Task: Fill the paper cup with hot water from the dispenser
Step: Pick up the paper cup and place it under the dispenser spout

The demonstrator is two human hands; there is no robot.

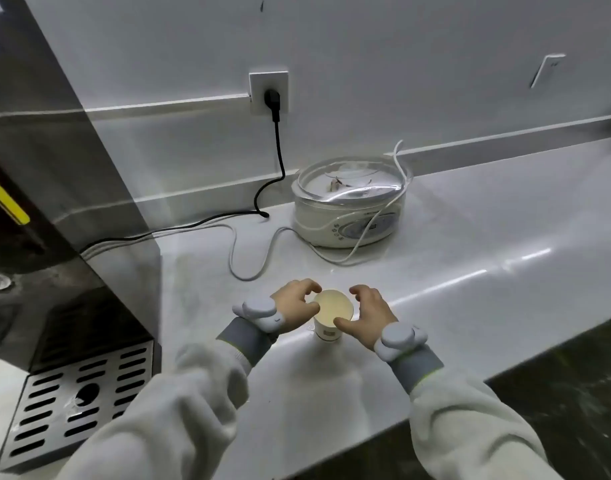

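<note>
Our left hand [295, 303] and right hand [364, 315] pinch the paper cup [331, 311] rim; squeezing may buckle it, spilling near the dispenser [65, 237].

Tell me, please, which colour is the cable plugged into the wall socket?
Black. The cable hangs from the white socket down to the counter, clearest in the head view.

A single wide-angle view from a camera worn on the person's head looks forward and steeply down over both sleeved forearms onto a white countertop [453, 306], close enough that the arms fill the lower frame. It faces a white wall [366, 64] at the back of the counter. The wide lens bends straight edges, and a dark dispenser [47, 202] crowds the left edge.
</note>
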